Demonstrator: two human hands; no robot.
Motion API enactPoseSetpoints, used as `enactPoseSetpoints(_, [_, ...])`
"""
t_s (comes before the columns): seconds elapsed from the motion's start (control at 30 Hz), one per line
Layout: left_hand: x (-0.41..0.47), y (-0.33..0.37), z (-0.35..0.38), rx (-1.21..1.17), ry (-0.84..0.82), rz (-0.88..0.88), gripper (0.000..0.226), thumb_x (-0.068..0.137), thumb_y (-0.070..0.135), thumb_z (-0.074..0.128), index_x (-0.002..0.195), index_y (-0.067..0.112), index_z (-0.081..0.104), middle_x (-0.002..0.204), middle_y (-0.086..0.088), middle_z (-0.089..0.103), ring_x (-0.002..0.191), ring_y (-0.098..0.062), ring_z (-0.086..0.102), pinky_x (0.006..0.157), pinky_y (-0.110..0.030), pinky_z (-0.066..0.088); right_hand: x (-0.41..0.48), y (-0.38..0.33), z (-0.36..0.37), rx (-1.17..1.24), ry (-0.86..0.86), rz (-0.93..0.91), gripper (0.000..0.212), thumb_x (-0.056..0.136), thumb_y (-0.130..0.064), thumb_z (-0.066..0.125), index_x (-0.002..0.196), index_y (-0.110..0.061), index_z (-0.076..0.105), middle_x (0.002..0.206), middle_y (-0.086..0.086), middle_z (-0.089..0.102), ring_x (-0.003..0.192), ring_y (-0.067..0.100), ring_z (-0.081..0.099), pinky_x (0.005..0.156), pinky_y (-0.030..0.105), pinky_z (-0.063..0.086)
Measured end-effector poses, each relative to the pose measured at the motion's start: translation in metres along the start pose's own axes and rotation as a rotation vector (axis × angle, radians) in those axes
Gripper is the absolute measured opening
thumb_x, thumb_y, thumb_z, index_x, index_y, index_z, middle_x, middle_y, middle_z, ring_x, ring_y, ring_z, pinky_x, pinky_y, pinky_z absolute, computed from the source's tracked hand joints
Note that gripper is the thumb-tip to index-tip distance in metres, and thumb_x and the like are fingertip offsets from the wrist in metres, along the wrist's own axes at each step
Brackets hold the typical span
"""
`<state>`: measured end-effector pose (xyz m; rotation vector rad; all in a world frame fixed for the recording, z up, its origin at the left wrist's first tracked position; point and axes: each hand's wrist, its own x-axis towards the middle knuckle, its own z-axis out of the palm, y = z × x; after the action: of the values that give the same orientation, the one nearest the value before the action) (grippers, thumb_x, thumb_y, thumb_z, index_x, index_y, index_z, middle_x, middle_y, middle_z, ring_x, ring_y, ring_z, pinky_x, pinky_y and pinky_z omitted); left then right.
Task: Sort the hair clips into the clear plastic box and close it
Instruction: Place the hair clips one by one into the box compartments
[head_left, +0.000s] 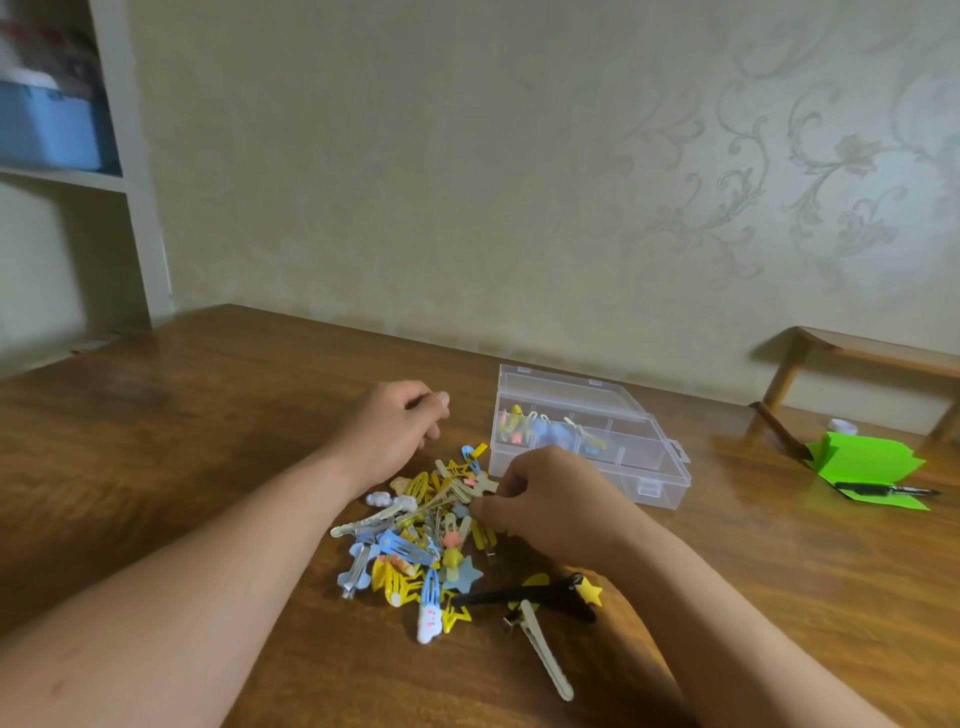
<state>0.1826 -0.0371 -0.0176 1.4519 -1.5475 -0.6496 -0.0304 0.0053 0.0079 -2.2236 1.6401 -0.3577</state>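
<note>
From the head view, a heap of hair clips (415, 540) (mostly yellow, blue and pale ones) lay on the wooden bench (208, 415), between the two forearms. The right grip (545, 499) had its fingers curled down onto the heap's far right edge and pinched at the clips there. The left grip (395, 431) hung just beyond the heap's far left side with fingers curled in and thumb against the forefinger; whether it held anything could not be told. The clear plastic box (660, 483) sat on the bench just beyond the right grip, its lid (566, 389) open and standing up at the back. A few sorted clips (545, 431) lay in its left compartments. A long cream clip (545, 654) and a black clip (535, 597) with a yellow star lay at the near side of the heap. Well to the right were a green paper (872, 462) with a dark pen-like thing (867, 488) on it, and a small wooden stand (857, 353) by the wall.
</note>
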Motion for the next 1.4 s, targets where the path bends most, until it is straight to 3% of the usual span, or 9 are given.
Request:
enactPoseSetpoints(0.3, [0.001, 0.0, 0.0, 0.002, -0.016, -0.002, 0.029, 0.111, 0.04, 0.054, 0.1, 0.024, 0.076, 0.092, 0.001, 0.075, 0.087, -0.019, 0.069, 0.088, -0.041, 0.056, 0.0, 0.001, 0.001, 0.03, -0.018, -0.036, 0.012, 0.098, -0.038, 0.069, 0.097, -0.028, 0.076, 0.091, -0.007, 0.073, 0.084, 0.011, 0.07, 0.079, 0.031, 0.064])
enactPoseSetpoints(0.43, [0.0, 0.001, -0.001, 0.008, -0.021, -0.004, 0.029, 0.111, 0.041, 0.054, 0.101, 0.025, 0.076, 0.093, 0.002, 0.075, 0.088, -0.019, 0.069, 0.088, -0.041, 0.056, -0.003, -0.004, 0.0, 0.01, -0.038, -0.053, 0.02, 0.096, -0.05, 0.069, 0.092, -0.031, 0.072, 0.088, -0.008, 0.073, 0.082, 0.01, 0.069, 0.078, 0.031, 0.063])
enactPoseSetpoints(0.63, [-0.001, 0.003, 0.0, 0.022, -0.035, -0.001, 0.029, 0.112, 0.04, 0.052, 0.104, 0.024, 0.075, 0.095, 0.001, 0.075, 0.09, -0.018, 0.069, 0.085, -0.038, 0.054, -0.008, -0.01, -0.004, 0.029, -0.088, -0.086, 0.005, 0.095, -0.034, 0.072, 0.096, -0.029, 0.072, 0.094, -0.006, 0.072, 0.087, 0.012, 0.07, 0.081, 0.034, 0.065])
enactPoseSetpoints(0.77, [0.0, 0.0, 0.0, 0.024, -0.032, 0.003, 0.03, 0.111, 0.041, 0.052, 0.102, 0.024, 0.075, 0.094, 0.002, 0.075, 0.091, -0.017, 0.069, 0.086, -0.039, 0.055, -0.012, -0.009, -0.015, 0.083, -0.109, -0.123, 0.017, 0.1, -0.039, 0.069, 0.096, -0.024, 0.074, 0.092, -0.001, 0.074, 0.083, 0.013, 0.071, 0.075, 0.028, 0.06])
enactPoseSetpoints(0.87, [0.003, -0.002, 0.0, 0.017, -0.024, 0.007, 0.031, 0.111, 0.042, 0.054, 0.098, 0.025, 0.077, 0.094, 0.003, 0.076, 0.094, -0.018, 0.07, 0.091, -0.043, 0.055, -0.01, 0.001, -0.041, 0.253, 0.037, -0.117, 0.024, 0.101, -0.044, 0.067, 0.092, -0.024, 0.077, 0.078, -0.005, 0.072, 0.061, 0.0, 0.06, 0.055, 0.016, 0.047])
enactPoseSetpoints(0.93, [0.005, -0.002, 0.001, 0.011, -0.029, 0.006, 0.033, 0.111, 0.042, 0.054, 0.097, 0.023, 0.077, 0.095, -0.001, 0.077, 0.095, -0.022, 0.071, 0.092, -0.046, 0.056, 0.006, 0.017, -0.063, 0.336, 0.216, -0.06, 0.026, 0.101, -0.042, 0.068, 0.088, -0.022, 0.078, 0.067, -0.006, 0.068, 0.051, 0.0, 0.053, 0.047, 0.017, 0.04])
enactPoseSetpoints(1.07, [0.006, -0.002, 0.002, 0.015, -0.032, 0.009, 0.034, 0.111, 0.041, 0.054, 0.098, 0.019, 0.076, 0.092, -0.002, 0.076, 0.091, -0.025, 0.071, 0.089, -0.047, 0.057, 0.057, 0.052, -0.094, 0.255, 0.418, 0.109, 0.02, 0.099, -0.031, 0.071, 0.086, -0.016, 0.075, 0.072, 0.005, 0.075, 0.061, 0.02, 0.063, 0.06, 0.033, 0.052])
enactPoseSetpoints(1.2, [0.007, -0.002, 0.002, 0.019, -0.035, -0.001, 0.032, 0.111, 0.042, 0.054, 0.098, 0.023, 0.076, 0.089, 0.003, 0.077, 0.089, -0.02, 0.07, 0.091, -0.045, 0.056, 0.091, 0.07, -0.093, 0.093, 0.247, 0.189, 0.01, 0.096, -0.018, 0.072, 0.09, -0.01, 0.076, 0.076, 0.008, 0.076, 0.059, 0.016, 0.062, 0.049, 0.024, 0.047])
enactPoseSetpoints(1.4, [0.007, -0.003, 0.002, 0.028, -0.035, 0.0, 0.033, 0.111, 0.043, 0.053, 0.098, 0.023, 0.076, 0.089, 0.005, 0.076, 0.09, -0.022, 0.07, 0.09, -0.045, 0.056, 0.111, 0.08, -0.07, 0.013, 0.127, 0.209, 0.008, 0.09, -0.018, 0.079, 0.086, -0.011, 0.08, 0.087, 0.016, 0.079, 0.068, 0.022, 0.067, 0.057, 0.03, 0.054])
